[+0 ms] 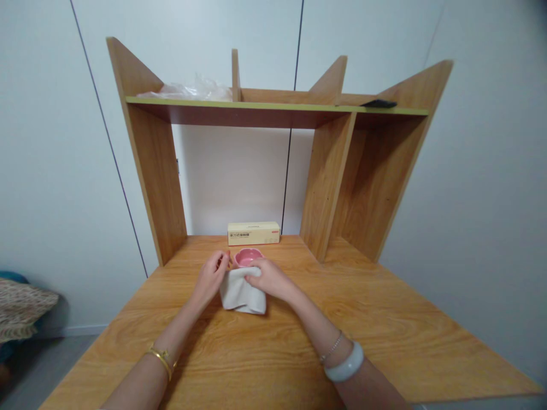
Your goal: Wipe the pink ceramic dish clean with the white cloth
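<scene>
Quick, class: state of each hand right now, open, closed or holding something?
Left hand: curled near the white cloth; its grip cannot be told.
Right hand: closed, holding the white cloth.

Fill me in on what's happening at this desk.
A person is handling a pale cloth over the wooden desk. The right hand holds the cloth near its top edge. The left hand, fingers curled, is at the cloth's upper left corner; whether it grips anything is unclear. Just beyond the hands is a pink bowl, with a cream box behind it.
</scene>
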`<state>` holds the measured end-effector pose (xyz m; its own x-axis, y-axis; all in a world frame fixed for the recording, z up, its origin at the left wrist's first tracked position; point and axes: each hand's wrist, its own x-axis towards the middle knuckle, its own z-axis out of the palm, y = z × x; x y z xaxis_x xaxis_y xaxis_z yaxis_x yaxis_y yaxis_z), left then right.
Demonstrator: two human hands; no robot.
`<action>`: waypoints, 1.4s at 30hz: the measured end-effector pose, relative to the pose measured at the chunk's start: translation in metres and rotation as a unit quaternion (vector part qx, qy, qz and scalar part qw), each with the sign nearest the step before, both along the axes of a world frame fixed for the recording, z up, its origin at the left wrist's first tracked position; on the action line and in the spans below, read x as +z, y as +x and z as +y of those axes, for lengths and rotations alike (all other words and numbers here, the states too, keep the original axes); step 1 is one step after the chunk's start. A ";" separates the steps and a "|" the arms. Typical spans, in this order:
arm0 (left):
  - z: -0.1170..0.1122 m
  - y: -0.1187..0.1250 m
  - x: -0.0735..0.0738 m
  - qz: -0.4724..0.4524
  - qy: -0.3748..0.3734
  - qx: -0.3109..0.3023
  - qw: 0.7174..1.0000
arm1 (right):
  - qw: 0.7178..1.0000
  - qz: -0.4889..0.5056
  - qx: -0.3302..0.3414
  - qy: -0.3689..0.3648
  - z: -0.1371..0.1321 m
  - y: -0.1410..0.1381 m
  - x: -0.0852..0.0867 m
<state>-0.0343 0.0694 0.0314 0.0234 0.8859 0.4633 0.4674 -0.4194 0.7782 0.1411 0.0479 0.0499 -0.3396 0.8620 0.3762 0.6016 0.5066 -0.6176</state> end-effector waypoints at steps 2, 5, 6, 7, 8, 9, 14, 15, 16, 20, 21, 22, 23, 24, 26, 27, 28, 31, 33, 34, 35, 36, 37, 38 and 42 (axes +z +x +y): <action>0.008 0.002 -0.002 -0.035 -0.065 0.023 0.997 | 0.995 -0.032 -0.088 0.019 -0.001 0.026 0.016; 0.017 0.009 -0.007 -0.056 -0.166 0.036 0.984 | 0.965 -0.082 -0.222 0.110 -0.001 0.058 0.036; 0.019 0.012 -0.008 -0.058 -0.192 0.031 0.979 | 0.955 -0.090 -0.248 0.135 0.000 0.064 0.040; 0.021 0.016 -0.009 -0.062 -0.223 0.025 0.973 | 0.948 -0.094 -0.264 0.153 0.001 0.068 0.042; 0.022 0.020 -0.009 -0.070 -0.256 0.015 0.964 | 0.942 -0.096 -0.276 0.163 0.003 0.070 0.044; 0.023 0.024 -0.009 -0.079 -0.287 0.005 0.955 | 0.938 -0.097 -0.287 0.168 0.005 0.070 0.044; 0.024 0.037 -0.011 -0.122 -0.336 -0.023 0.934 | 0.935 -0.095 -0.304 0.155 0.019 0.049 0.029; 0.023 0.038 -0.013 -0.126 -0.325 -0.023 0.937 | 0.941 -0.087 -0.292 0.150 0.022 0.043 0.023; 0.023 0.038 -0.016 -0.131 -0.313 -0.026 0.940 | 0.947 -0.075 -0.277 0.141 0.025 0.037 0.017; 0.020 0.038 -0.026 -0.145 -0.258 -0.044 0.954 | 0.970 -0.018 -0.223 0.095 0.036 0.016 -0.006; 0.020 0.038 -0.028 -0.141 -0.243 -0.044 0.959 | 0.973 -0.002 -0.212 0.087 0.038 0.013 -0.011; 0.020 0.038 -0.029 -0.135 -0.227 -0.041 0.964 | 0.976 0.016 -0.201 0.079 0.040 0.011 -0.015; 0.021 0.038 -0.030 -0.125 -0.208 -0.039 0.969 | 0.978 0.038 -0.193 0.072 0.041 0.011 -0.018; 0.021 0.038 -0.031 -0.115 -0.190 -0.037 0.974 | 0.978 0.062 -0.190 0.065 0.042 0.011 -0.021; 0.022 0.037 -0.032 -0.089 -0.159 -0.036 0.983 | 0.972 0.105 -0.202 0.050 0.044 0.016 -0.024; 0.022 0.038 -0.032 -0.073 -0.145 -0.036 0.986 | 0.969 0.120 -0.212 0.041 0.044 0.020 -0.025; 0.021 0.038 -0.031 -0.057 -0.127 -0.038 0.990 | 0.967 0.126 -0.219 0.029 0.044 0.025 -0.026; 0.014 0.043 -0.026 -0.003 -0.043 -0.045 0.998 | 0.977 0.108 -0.180 -0.033 0.043 0.040 -0.029; 0.006 0.047 -0.020 0.041 0.007 -0.043 0.998 | 0.984 0.092 -0.138 -0.067 0.043 0.049 -0.032; 0.002 0.049 -0.017 0.060 0.019 -0.038 0.997 | 0.984 0.089 -0.134 -0.073 0.044 0.051 -0.035; -0.001 0.051 -0.014 0.071 0.022 -0.035 0.997 | 0.983 0.090 -0.144 -0.070 0.044 0.052 -0.037; -0.003 0.053 -0.013 0.071 0.017 -0.029 0.997 | 0.980 0.094 -0.163 -0.061 0.045 0.052 -0.040; -0.005 0.054 -0.012 0.063 0.006 -0.025 0.998 | 0.976 0.100 -0.188 -0.050 0.046 0.051 -0.043; -0.005 0.055 -0.013 0.048 -0.010 -0.022 0.999 | 0.971 0.109 -0.208 -0.040 0.047 0.049 -0.045; -0.001 0.058 -0.024 -0.026 -0.069 -0.049 0.996 | 0.963 0.150 -0.224 -0.029 0.051 0.035 -0.052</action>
<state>0.0233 0.0682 0.0071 0.0910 0.9357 0.3408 0.3866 -0.3486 0.8538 0.1760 0.0992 -0.0025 0.1874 0.9190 0.3469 0.5416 0.1980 -0.8170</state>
